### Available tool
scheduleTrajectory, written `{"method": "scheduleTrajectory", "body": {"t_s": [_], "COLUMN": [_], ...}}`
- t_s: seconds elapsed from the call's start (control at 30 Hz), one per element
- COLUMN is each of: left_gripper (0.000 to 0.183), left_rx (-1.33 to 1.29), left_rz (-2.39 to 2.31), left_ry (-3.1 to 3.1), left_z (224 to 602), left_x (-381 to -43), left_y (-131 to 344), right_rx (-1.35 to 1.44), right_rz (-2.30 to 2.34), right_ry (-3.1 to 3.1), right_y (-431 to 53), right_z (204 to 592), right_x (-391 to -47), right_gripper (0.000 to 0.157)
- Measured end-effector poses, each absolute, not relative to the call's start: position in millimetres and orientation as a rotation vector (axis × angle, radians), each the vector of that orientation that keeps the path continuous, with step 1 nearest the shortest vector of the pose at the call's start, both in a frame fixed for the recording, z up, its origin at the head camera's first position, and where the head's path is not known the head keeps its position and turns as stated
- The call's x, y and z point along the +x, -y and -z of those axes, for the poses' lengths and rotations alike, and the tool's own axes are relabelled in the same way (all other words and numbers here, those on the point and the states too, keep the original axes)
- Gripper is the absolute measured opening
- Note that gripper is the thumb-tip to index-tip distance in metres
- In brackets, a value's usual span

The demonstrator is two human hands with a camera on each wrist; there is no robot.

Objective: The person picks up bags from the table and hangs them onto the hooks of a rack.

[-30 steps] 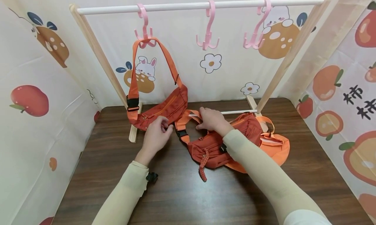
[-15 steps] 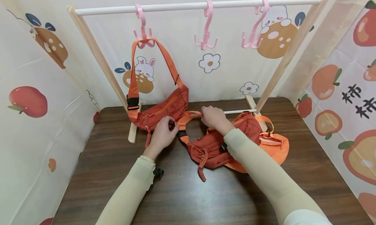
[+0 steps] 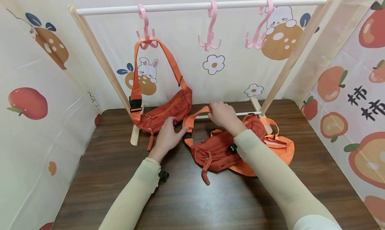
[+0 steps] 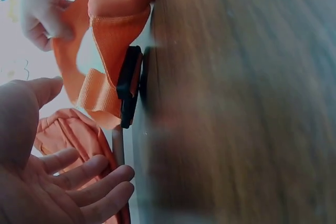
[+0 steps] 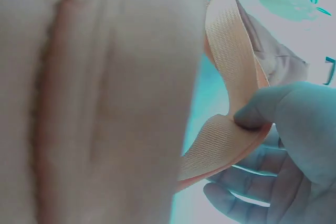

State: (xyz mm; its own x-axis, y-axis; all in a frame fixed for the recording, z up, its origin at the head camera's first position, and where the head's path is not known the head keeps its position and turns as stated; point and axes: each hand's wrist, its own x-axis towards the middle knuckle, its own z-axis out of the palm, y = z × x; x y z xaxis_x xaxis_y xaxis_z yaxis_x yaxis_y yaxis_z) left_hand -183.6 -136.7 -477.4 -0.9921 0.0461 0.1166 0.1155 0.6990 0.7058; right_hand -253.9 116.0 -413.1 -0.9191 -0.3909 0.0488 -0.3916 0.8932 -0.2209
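Note:
My right hand (image 3: 223,116) pinches the orange strap (image 3: 191,122) of a rust-red waist bag (image 3: 215,153) lying on the table. In the right wrist view the thumb presses that strap against the fingers. My left hand (image 3: 168,136) has its fingers spread, just left of the strap and in front of a second waist bag (image 3: 175,106). The left wrist view shows its palm beside the strap's black buckle (image 4: 130,80), holding nothing. The second bag hangs by its strap from the left pink hook (image 3: 146,26), its body low near the tabletop.
Two more pink hooks, a middle one (image 3: 210,26) and a right one (image 3: 259,26), hang from the white rail (image 3: 180,7) of a wooden-legged rack. A brighter orange bag (image 3: 281,150) lies partly under the red one on the brown table (image 3: 180,196). Printed cloth surrounds the table.
My right hand has lifted the strap slightly up and to the right, so its loop stands taller. My left hand moved right toward the strap, and its fingers have spread.

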Motion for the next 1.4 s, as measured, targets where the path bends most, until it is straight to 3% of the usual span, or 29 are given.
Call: {"method": "scheduleTrajectory", "body": {"t_s": [0.23, 0.4, 1.07, 1.4], "left_gripper": [0.086, 0.090, 0.044, 0.025], "left_rx": [-0.146, -0.187, -0.409, -0.391], "left_rz": [1.240, 1.330, 1.484, 1.696], "left_ry": [2.786, 2.755, 2.496, 2.361], "left_z": [472.2, 466.6, 443.0, 425.8], "left_x": [-188.9, -195.8, -213.8, -208.0], "left_y": [125.5, 115.3, 82.1, 74.5], "right_rx": [0.667, 0.701, 0.808, 0.880], "right_rz": [-0.420, -0.445, -0.522, -0.572], "right_ry": [2.949, 2.869, 2.668, 2.581], "right_y": [-115.3, -114.9, -109.2, -104.1], "right_z": [398.5, 389.1, 363.8, 363.2], "right_x": [-248.9, -244.0, -225.9, -221.3], "right_gripper": [0.012, 0.012, 0.008, 0.008]}}
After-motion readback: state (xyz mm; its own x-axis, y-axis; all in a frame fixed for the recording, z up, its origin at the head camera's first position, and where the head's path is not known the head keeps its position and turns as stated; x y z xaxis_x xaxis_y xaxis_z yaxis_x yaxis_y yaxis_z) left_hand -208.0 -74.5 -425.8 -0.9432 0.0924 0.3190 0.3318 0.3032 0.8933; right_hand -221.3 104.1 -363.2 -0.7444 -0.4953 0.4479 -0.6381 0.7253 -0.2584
